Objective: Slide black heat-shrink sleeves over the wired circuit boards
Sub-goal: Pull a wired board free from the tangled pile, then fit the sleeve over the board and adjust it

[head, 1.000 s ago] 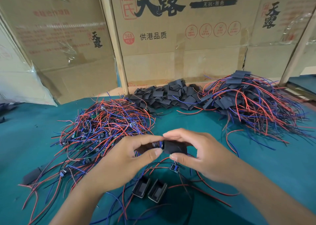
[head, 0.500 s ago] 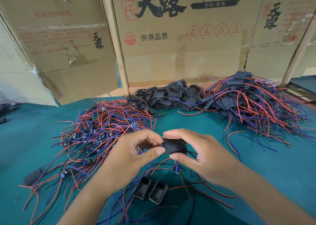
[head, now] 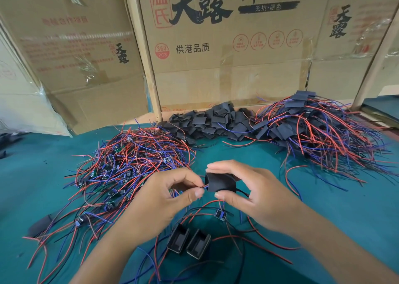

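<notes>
My right hand holds a black heat-shrink sleeve between thumb and fingers, above the green table. My left hand pinches the red and blue wires coming out of the sleeve's left end; the board inside is hidden. A loose wired board lies just below the hands. A tangle of bare wired boards lies at the left. Empty black sleeves are heaped at the back centre. Sleeved boards with wires are piled at the right.
Two open black sleeves lie side by side near the table's front. Cardboard boxes wall off the back, with wooden posts between them. Another flat sleeve lies at the left among wires.
The board's blue end has gone fully inside the sleeve. My left hand has slid back to pinch only the wires, and the sleeve now bows open toward me.
</notes>
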The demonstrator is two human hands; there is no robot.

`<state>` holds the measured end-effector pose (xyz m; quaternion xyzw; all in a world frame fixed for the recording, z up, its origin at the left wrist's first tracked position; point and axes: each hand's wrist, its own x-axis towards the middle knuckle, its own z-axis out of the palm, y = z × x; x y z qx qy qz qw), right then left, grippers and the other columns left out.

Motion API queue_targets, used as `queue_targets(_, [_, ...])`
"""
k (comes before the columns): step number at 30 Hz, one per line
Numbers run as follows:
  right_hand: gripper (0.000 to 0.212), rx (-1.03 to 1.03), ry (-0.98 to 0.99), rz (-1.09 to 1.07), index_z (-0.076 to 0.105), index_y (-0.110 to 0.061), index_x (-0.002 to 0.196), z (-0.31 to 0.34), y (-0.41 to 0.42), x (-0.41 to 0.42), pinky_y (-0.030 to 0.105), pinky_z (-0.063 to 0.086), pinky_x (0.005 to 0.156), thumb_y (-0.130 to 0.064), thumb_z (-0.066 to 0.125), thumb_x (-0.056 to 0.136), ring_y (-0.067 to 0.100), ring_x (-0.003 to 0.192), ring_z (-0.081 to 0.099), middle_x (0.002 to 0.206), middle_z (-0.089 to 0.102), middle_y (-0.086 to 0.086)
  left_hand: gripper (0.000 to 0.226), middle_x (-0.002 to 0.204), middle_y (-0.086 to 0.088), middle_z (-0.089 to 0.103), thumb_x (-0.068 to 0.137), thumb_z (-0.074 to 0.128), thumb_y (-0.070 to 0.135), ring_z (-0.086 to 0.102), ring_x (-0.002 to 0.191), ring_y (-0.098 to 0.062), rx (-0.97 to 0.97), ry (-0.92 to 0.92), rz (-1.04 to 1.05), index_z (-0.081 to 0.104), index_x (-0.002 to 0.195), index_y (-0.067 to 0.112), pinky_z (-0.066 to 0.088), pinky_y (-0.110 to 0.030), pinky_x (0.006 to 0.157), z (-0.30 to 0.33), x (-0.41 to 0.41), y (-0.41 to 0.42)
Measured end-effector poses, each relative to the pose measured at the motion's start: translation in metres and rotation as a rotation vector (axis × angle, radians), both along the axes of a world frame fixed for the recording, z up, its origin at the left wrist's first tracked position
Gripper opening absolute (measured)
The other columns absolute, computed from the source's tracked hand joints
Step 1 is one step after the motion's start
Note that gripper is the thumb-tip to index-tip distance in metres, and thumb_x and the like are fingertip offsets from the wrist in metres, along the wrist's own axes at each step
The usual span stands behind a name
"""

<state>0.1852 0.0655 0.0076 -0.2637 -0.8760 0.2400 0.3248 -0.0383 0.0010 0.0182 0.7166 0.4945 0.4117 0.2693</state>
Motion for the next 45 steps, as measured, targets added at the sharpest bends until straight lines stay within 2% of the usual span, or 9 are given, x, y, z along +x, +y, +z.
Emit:
queue_targets(8, [0.032,0.052,0.025,-0.02,0.053,-0.036,0.122,-0.005,-0.005,-0.006,0.018,0.043,0.088,-0.038,0.061,0.091,-0.003,0.103,0.058,0.113,0.063,-0.019,0.012,0.082,0.005,0.069,0.09,0.071,0.014,0.064,0.081,-0.016,0.053,0.06,0.081,0.068,0.083,0.024,0.05,-0.028,0.079,-0.002,0.0,0.0])
queue_targets(12, [0.033,0.152,-0.069,-0.066,0.052,-0.033,0.123,-0.011,-0.01,-0.009,0.021,0.044,0.081,-0.043,0.056,0.092,0.003,0.089,0.055,0.103,0.061,-0.013,0.017,0.077,0.008,0.068,0.089,0.072,0.009,0.061,0.073,-0.01,0.068,0.084,0.11,0.069,0.081,0.024,0.047,-0.018,0.072,-0.002,0.002,-0.001])
queue_targets(18, [0.021,0.33,-0.188,-0.105,0.066,-0.012,0.107,-0.011,-0.011,-0.012,0.033,0.048,0.061,-0.021,0.06,0.089,0.021,0.072,0.06,0.084,0.067,0.001,0.015,0.075,0.006,0.064,0.089,0.071,0.012,0.057,0.07,-0.013,0.078,0.194,0.095,0.067,0.081,0.023,0.046,-0.026,0.069,-0.002,0.005,-0.002])
queue_targets(23, [0.02,0.238,-0.158,-0.197,0.064,-0.019,0.111,0.0,0.005,0.004,0.04,0.049,0.072,-0.03,0.056,0.095,0.021,0.083,0.062,0.093,0.069,-0.004,0.009,0.097,0.02,0.062,0.093,0.067,0.028,0.057,0.097,-0.005,0.238,0.341,0.233,0.066,0.102,0.028,0.041,-0.018,0.086,-0.005,0.001,0.0])
queue_targets(27, [0.014,0.23,-0.142,-0.333,0.063,-0.025,0.106,0.02,0.034,0.024,0.036,0.046,0.074,-0.028,0.06,0.093,0.011,0.082,0.054,0.094,0.062,-0.012,0.013,0.1,0.014,0.062,0.092,0.069,0.022,0.056,0.095,-0.004,0.313,0.385,0.317,0.068,0.104,0.02,0.044,-0.03,0.089,-0.007,-0.003,0.005])
queue_targets(35, [0.023,0.5,-0.315,-0.847,0.07,-0.01,0.113,0.108,0.181,0.09,0.04,0.041,0.069,-0.017,0.06,0.093,0.037,0.085,0.057,0.094,0.059,0.02,0.013,0.098,0.013,0.063,0.089,0.073,0.023,0.056,0.092,-0.009,0.332,0.512,0.329,0.068,0.102,0.022,0.05,-0.039,0.082,-0.014,-0.007,0.01])
queue_targets(38, [0.025,0.368,-0.526,-1.019,0.066,0.0,0.115,0.111,0.222,0.11,0.043,0.047,0.08,-0.009,0.054,0.095,0.044,0.101,0.059,0.109,0.061,0.028,0.012,0.1,0.017,0.062,0.091,0.072,0.025,0.055,0.095,-0.007,0.329,0.518,0.348,0.067,0.102,0.025,0.046,-0.035,0.084,-0.018,-0.012,0.011])
queue_targets(41, [0.031,0.087,-0.771,-0.963,0.061,-0.001,0.124,0.09,0.231,0.116,0.037,0.051,0.089,-0.004,0.046,0.096,0.037,0.111,0.059,0.124,0.061,0.023,0.014,0.098,0.013,0.065,0.091,0.062,0.031,0.059,0.093,-0.013,0.342,0.584,0.393,0.068,0.1,0.023,0.047,-0.036,0.081,-0.019,-0.018,0.015])
queue_targets(45, [0.036,0.108,-0.599,-1.013,0.053,-0.007,0.132,0.089,0.209,0.106,0.038,0.048,0.086,-0.011,0.044,0.098,0.038,0.105,0.06,0.121,0.06,0.024,0.007,0.086,-0.001,0.064,0.093,0.064,0.018,0.059,0.083,-0.027,0.288,0.675,0.62,0.069,0.09,0.014,0.048,-0.042,0.073,-0.015,-0.042,0.018])
